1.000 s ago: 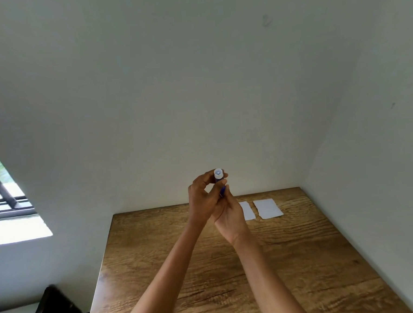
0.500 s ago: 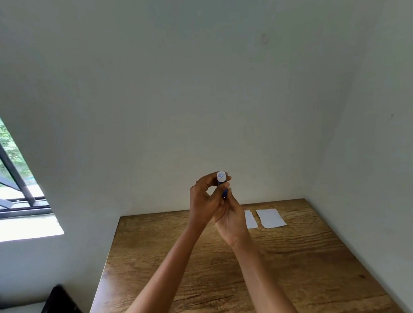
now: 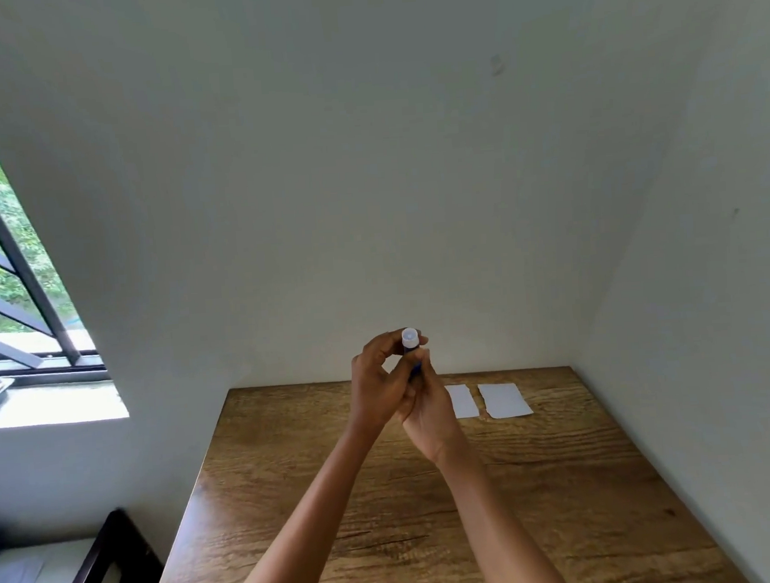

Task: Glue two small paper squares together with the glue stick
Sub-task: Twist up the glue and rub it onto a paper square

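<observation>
**Two hands gripping the glue stick above the table**

Both hands are meeting in the air over the far half of the wooden table point(image 3: 433, 513). The left hand point(image 3: 377, 384) is pinching the white cap end of the glue stick point(image 3: 410, 341) between thumb and fingertips, while the right hand point(image 3: 431, 412) is wrapping around the blue barrel below it, hiding most of it. The stick is standing roughly upright, cap uppermost. Whether the cap is seated or loosened cannot be told.

Two white paper squares are lying flat near the table's far right corner: the nearer paper square point(image 3: 463, 401), partly hidden behind the right hand, and the outer paper square point(image 3: 503, 400) just beside it, apart by a narrow gap. A window point(image 3: 8, 278) is showing at left.
</observation>
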A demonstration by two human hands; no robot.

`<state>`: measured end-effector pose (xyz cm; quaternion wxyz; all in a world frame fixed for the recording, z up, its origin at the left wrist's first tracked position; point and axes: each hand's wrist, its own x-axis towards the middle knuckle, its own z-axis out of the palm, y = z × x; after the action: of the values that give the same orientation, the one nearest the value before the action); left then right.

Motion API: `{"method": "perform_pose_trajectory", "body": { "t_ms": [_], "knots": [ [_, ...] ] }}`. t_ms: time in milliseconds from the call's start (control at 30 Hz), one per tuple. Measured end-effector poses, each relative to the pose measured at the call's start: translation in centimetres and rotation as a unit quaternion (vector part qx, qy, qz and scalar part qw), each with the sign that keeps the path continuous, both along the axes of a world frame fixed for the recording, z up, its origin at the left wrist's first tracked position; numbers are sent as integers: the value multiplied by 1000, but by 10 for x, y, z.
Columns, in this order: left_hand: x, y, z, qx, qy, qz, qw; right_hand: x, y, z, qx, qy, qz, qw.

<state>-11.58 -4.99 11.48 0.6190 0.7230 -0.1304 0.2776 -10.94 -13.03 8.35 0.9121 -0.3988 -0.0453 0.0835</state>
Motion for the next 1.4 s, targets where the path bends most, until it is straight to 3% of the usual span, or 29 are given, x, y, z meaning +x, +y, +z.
{"method": "perform_pose_trajectory", "body": {
  "t_ms": [100, 233, 433, 567, 733, 900, 1033, 1200, 1400],
  "knots": [
    [4, 0, 1, -6, 5, -3, 1000, 2, 0, 2, -25, 4, 12, 1000],
    [10, 4, 0, -22, 23, 2, 999, 2, -2, -2, 20, -10, 36, 999],
    [11, 7, 2, -16, 37, 3, 999, 5, 7, 7, -56, 34, 20, 998],
    [14, 12, 2, -4, 27, 12, 1000, 3, 12, 0, 24, 7, 33, 999],
    [13, 11, 0, -10, 34, 5, 999, 6, 12, 4, 53, 24, 16, 998],
    [14, 13, 0, -7, 34, 9, 999, 7, 17, 3, -3, 21, 5, 1000],
    [14, 16, -2, -26, 48, 3, 999, 4, 12, -3, 24, 15, 21, 999],
    [15, 9, -4, -16, 74, 8, 997, 9, 15, 6, -38, 62, -18, 997],
    [22, 9, -5, -5, 55, 21, 998, 8, 12, -1, 43, 28, 7, 999]
  ]
}}
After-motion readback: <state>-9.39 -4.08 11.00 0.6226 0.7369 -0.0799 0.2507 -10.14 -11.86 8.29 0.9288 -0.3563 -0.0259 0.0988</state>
